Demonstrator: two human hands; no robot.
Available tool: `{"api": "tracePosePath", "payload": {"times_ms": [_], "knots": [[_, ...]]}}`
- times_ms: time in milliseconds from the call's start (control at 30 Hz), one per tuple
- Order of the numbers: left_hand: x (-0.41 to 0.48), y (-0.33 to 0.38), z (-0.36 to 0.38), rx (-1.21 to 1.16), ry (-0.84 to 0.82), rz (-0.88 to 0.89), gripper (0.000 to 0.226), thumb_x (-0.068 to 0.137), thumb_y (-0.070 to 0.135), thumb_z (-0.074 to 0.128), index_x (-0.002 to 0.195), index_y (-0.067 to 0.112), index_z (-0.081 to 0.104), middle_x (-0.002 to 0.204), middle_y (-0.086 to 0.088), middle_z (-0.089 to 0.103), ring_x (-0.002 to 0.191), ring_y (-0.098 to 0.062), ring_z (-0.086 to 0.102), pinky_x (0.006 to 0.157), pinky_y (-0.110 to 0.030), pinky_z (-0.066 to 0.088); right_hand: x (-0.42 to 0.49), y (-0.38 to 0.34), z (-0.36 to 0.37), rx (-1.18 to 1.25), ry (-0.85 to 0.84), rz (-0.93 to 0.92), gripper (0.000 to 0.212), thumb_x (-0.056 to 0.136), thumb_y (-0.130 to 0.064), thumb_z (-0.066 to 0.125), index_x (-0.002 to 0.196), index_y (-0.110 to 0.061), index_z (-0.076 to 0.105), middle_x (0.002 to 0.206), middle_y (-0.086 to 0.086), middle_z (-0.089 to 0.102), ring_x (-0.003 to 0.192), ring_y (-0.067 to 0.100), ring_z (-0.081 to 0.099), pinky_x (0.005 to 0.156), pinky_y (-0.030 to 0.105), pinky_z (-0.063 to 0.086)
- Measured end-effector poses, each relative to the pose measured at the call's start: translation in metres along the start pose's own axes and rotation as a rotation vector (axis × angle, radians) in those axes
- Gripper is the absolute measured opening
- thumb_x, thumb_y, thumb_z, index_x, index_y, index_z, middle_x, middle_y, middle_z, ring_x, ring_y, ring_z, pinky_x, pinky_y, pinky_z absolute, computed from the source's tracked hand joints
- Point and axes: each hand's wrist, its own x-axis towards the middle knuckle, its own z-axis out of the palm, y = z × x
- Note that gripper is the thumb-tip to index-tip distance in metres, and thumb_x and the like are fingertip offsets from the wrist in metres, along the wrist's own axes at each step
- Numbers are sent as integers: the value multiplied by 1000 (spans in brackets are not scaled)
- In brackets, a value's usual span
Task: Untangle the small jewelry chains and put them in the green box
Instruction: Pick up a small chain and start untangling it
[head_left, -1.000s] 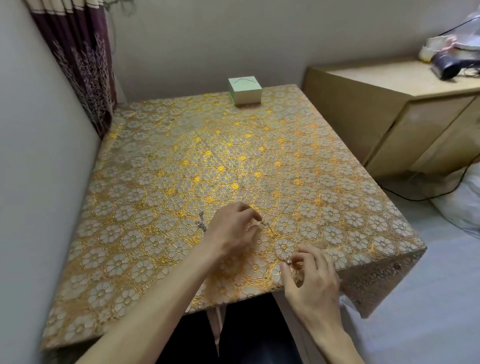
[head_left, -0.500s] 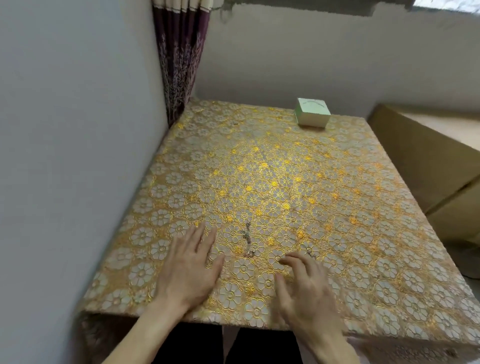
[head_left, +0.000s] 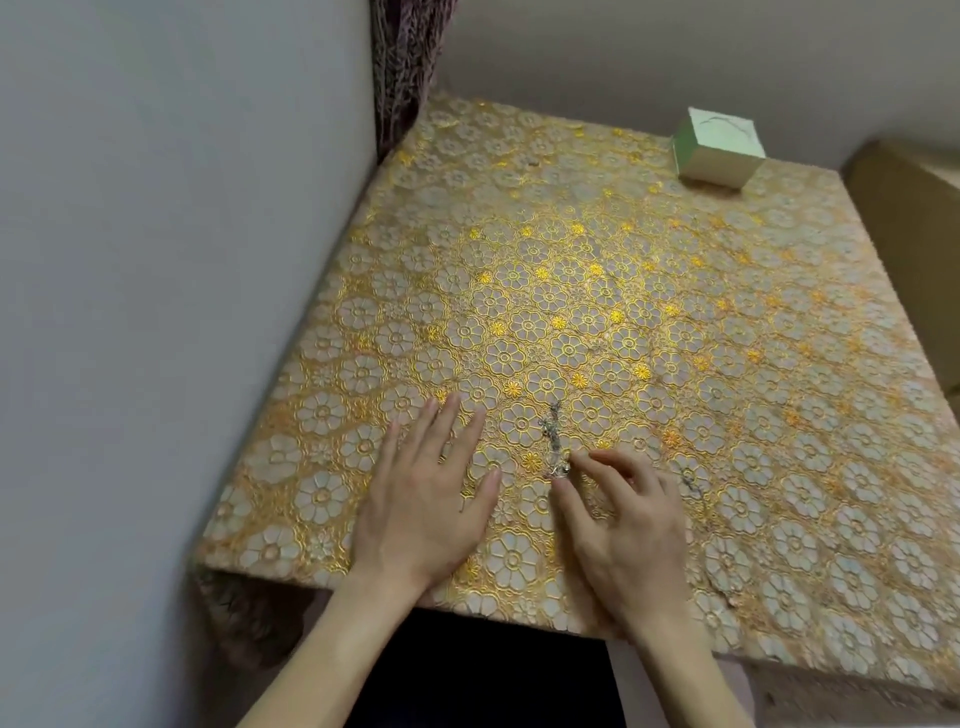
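On the gold floral tablecloth (head_left: 571, 260) your left hand (head_left: 421, 512) lies flat with straight fingers, your right hand (head_left: 631, 535) curls, the green box (head_left: 719, 148) sits at the far right corner, and the tangled chain (head_left: 551, 431) meets your right thumb and forefinger at its near end, pinched or not I cannot tell.

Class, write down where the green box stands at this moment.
In the head view the green box stands at the far right corner of the flowered tablecloth, close to the back wall.

Chains (head_left: 553, 441) too fine for detail; curtain (head_left: 405, 62) past top edge.
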Motion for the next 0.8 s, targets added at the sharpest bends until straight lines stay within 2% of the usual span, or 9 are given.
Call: {"api": "tracePosePath", "payload": {"times_ms": [133, 200, 267, 400, 500, 667, 733, 800], "knots": [[0, -2, 4, -18, 69, 9, 67, 98, 64, 27, 158, 33, 28, 167, 4, 20, 155, -14, 13, 126, -46, 11, 1, -10, 3, 47, 15, 104, 23, 80, -56, 67, 92, -38, 74, 109, -19, 62, 104, 18, 54, 89, 35, 41], [-1, -3, 5, -24, 81, 12, 67, 97, 63, 30, 157, 32, 32, 166, 4, 23, 154, -14, 16, 126, -47, 13, 1, -13, 0, 115, -10, 137, 17, 79, -52, 70, 87, -38, 72, 107, -22, 63, 106, 15, 55, 92, 32, 39], [0, -2, 4, -38, 84, 10, 66, 97, 63, 32, 156, 33, 34, 165, 4, 25, 154, -14, 17, 125, -45, 11, 0, -13, -6, 254, -40, 202, 11, 82, -46, 72, 87, -37, 70, 102, -23, 68, 106, 12, 60, 93, 36, 44], [3, 0, -1, -90, 98, -6, 62, 93, 61, 40, 148, 34, 48, 161, 2, 35, 150, -18, 26, 123, -48, 13, -3, -19, -26, 661, -81, 445, 6, 90, -27, 73, 92, -26, 67, 94, -4, 74, 84, 16, 69, 79, 44, 57], [10, 6, -3, -123, 128, -1, 51, 88, 55, 51, 134, 36, 59, 151, 2, 49, 144, -22, 36, 119, -51, 20, -2, -22, -37, 858, -66, 549, 5, 94, -15, 68, 96, -15, 63, 95, 6, 76, 91, 19, 73, 79, 43, 56], [32, 32, -2, -212, 33, 199, 56, 84, 51, 58, 138, 34, 59, 140, 3, 58, 138, -20, 43, 117, -51, 28, 0, -26, -51, 966, -53, 592, 5, 95, -12, 64, 100, -13, 62, 90, 5, 77, 90, 18, 73, 79, 26, 55], [39, 45, 0, -252, -28, 253, 54, 85, 53, 59, 137, 37, 58, 140, 5, 58, 138, -19, 43, 117, -51, 28, 1, -26, -58, 998, -51, 580, 4, 96, -10, 62, 100, -12, 62, 87, 5, 76, 89, 16, 73, 79, 25, 55], [43, 54, 2, -306, -54, 282, 42, 87, 53, 62, 127, 41, 64, 136, 8, 60, 135, -15, 45, 116, -51, 28, 2, -26, -67, 1012, -55, 558, 5, 97, -9, 61, 100, -11, 63, 87, 6, 75, 91, 19, 72, 82, 27, 54]]}}
